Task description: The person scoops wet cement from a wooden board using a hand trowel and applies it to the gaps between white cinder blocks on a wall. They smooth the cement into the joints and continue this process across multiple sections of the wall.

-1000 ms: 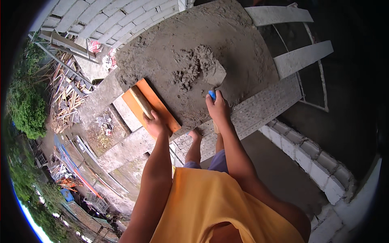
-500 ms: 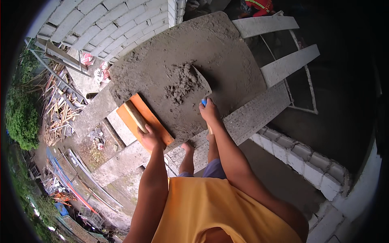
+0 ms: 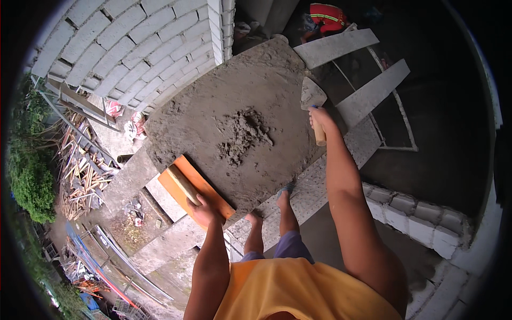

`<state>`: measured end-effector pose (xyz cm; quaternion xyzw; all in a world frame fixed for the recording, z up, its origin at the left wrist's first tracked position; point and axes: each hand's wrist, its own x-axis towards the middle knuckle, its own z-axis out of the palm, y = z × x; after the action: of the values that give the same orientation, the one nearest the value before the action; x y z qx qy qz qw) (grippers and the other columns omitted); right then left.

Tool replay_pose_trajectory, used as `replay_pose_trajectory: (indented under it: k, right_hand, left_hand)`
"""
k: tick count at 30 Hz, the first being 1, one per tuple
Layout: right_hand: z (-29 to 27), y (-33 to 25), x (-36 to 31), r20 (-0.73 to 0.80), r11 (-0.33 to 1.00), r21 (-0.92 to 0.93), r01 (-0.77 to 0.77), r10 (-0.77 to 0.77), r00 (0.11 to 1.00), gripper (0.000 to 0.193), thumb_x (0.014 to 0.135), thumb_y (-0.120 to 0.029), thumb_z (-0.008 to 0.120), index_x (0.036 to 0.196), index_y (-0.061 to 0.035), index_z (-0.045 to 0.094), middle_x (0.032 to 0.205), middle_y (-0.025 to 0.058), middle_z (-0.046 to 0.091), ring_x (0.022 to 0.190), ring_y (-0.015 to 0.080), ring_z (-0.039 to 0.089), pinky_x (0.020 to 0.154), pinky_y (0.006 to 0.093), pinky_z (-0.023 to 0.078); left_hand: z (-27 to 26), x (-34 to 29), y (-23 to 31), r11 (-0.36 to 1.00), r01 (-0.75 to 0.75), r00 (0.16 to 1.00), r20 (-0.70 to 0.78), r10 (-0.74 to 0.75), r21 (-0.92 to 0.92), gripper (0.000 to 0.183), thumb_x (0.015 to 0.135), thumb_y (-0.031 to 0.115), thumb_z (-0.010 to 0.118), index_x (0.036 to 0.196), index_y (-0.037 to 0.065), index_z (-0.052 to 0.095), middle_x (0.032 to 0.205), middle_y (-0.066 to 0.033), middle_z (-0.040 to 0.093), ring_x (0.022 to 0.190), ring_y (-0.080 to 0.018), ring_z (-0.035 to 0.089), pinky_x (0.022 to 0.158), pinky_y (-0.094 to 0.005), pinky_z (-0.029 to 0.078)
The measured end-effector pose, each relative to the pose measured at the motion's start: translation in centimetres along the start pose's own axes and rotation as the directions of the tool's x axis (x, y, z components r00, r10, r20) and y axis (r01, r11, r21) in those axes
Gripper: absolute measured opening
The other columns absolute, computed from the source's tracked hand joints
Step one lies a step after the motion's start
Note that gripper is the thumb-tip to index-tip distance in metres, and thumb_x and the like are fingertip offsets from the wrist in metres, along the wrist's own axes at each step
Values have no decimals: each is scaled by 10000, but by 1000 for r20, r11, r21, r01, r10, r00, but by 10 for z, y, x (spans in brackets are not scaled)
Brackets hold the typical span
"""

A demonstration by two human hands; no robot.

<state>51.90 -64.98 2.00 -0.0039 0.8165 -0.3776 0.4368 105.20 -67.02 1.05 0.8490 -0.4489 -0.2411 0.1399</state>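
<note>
Wet grey mortar (image 3: 272, 85) spreads in a broad sheet ahead of and between my hands; a crumbly heap (image 3: 245, 136) stands proud of it, between the tools. My right hand (image 3: 322, 118) is closed round the pale handle of a trowel (image 3: 312, 95), its mortar-smeared, tapering blade out over the sheet's right edge; contact unclear. My left hand (image 3: 204, 210) grips the rounded bar of a flat orange float (image 3: 201, 184) at the sheet's near-left edge.

Just beyond the right hand: two pale planks (image 3: 340, 47), jutting outward, and a thin frame (image 3: 408, 128). A speckled grey board (image 3: 312, 189) runs under my feet, between and nearer than both hands. Far ahead of the right hand, a co-worker in red (image 3: 326, 17) bends low. Ahead of the left: rough block wall (image 3: 154, 48), gappy joints. Farther left: crumpled sacks (image 3: 134, 126), splintery scrap wood (image 3: 80, 181), leafy shrub (image 3: 33, 184).
</note>
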Motion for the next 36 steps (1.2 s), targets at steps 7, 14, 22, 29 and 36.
replay_pose_trajectory:
  k: [7,14,22,29,36]
  right_hand:
    - [49,-29,-42,187,916,-395,71,5,982,212,917,-239,650,892,-75,519,665,48,558,529,175,578,475,378,499]
    - [7,-15,-40,65,840,-465,280,-283,957,247,902,-251,650,936,-30,546,679,97,567,447,208,567,396,393,464]
    - [-12,-30,35,85,949,-314,39,-13,996,214,928,-260,650,974,-101,514,685,39,546,495,167,540,432,365,472]
    - [4,-61,19,379,593,-717,367,-110,919,281,918,-286,664,1008,-53,536,732,99,588,555,220,598,504,412,501]
    - [-8,-94,51,355,207,-824,527,-537,766,352,864,-301,693,1022,-6,583,961,241,686,954,474,629,794,508,512]
  left_hand:
    - [1,0,-1,1000,1,999,-34,-2,-8,606,981,500,549,1454,121,522,1138,-266,704,987,-457,678,828,-527,528]
    - [-3,-3,5,998,43,999,-3,-43,38,607,981,506,540,1455,127,523,1098,-266,716,969,-467,684,812,-536,531]
    - [-1,0,8,998,25,1000,-14,-24,50,583,980,491,550,1425,114,552,1123,-248,715,988,-458,681,830,-519,529]
    - [1,1,6,998,48,997,-57,-45,41,555,977,490,558,1423,159,560,1136,-216,718,977,-452,683,830,-519,532]
    - [4,0,1,997,27,994,-103,-20,73,563,975,508,557,1419,163,567,1130,-202,722,973,-436,690,814,-509,540]
